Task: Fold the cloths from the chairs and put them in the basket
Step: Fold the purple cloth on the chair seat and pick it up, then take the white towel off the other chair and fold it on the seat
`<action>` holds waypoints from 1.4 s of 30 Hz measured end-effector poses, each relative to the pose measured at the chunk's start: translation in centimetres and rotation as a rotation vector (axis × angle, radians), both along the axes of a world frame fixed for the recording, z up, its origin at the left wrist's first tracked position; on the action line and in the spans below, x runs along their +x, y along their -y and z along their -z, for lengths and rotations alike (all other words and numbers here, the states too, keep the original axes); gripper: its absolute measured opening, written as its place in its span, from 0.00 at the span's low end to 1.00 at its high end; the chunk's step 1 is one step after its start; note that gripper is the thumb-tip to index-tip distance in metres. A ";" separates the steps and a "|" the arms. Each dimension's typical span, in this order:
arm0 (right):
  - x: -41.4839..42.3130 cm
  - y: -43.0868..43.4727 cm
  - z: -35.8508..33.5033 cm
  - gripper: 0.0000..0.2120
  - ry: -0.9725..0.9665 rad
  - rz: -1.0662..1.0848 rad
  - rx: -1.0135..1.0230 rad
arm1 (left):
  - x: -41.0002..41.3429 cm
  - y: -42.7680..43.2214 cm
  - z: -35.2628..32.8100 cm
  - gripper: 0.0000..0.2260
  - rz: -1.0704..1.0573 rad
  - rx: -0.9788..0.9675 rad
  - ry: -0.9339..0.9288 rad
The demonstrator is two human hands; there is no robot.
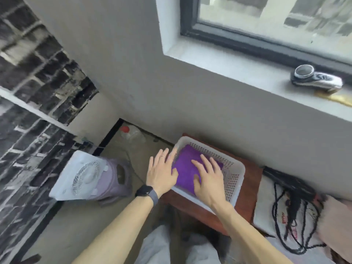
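Observation:
A folded purple cloth (187, 164) lies flat inside a white perforated plastic basket (233, 176), which stands on a reddish-brown wooden surface (247, 199). My right hand (209, 178) lies on the cloth with its fingers straight and spread, palm down. My left hand (163, 172), with a ring and a dark watch on the wrist, is flat over the basket's left rim; its thumb touches the cloth's left edge. Neither hand grips anything.
A white box fan (80, 176) leans on a lilac object on the floor to the left. A clear bottle with a red cap (131, 133) stands by the wall. Dark cords (289, 212) lie on fabric at right. A silver device (316, 80) sits on the windowsill.

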State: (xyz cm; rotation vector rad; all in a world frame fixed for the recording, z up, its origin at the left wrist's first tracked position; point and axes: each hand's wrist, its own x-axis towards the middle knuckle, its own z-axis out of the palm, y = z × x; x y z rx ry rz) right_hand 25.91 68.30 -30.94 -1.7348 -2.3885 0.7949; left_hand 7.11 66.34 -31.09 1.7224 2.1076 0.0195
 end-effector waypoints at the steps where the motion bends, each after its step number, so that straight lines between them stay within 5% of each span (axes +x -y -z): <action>1: -1.0 0.4 -1.1 0.25 -0.026 -0.058 0.011 | -1.0 1.8 -0.9 0.33 -0.089 0.021 0.043; 9: -14.4 7.4 -8.1 0.19 -0.228 -0.565 0.127 | -11.0 20.9 -6.1 0.29 -0.782 0.152 0.148; 18: -31.6 27.7 -13.9 0.15 -0.288 -1.252 0.203 | -17.0 47.4 -12.2 0.26 -1.383 0.324 -0.034; 29: -45.2 54.4 -17.8 0.15 -0.447 -1.546 0.124 | -22.6 76.4 -17.9 0.27 -1.766 0.424 -0.265; 42: -66.0 67.7 -21.6 0.18 -0.552 -1.611 0.186 | -40.8 89.9 -21.4 0.26 -1.797 0.515 -0.400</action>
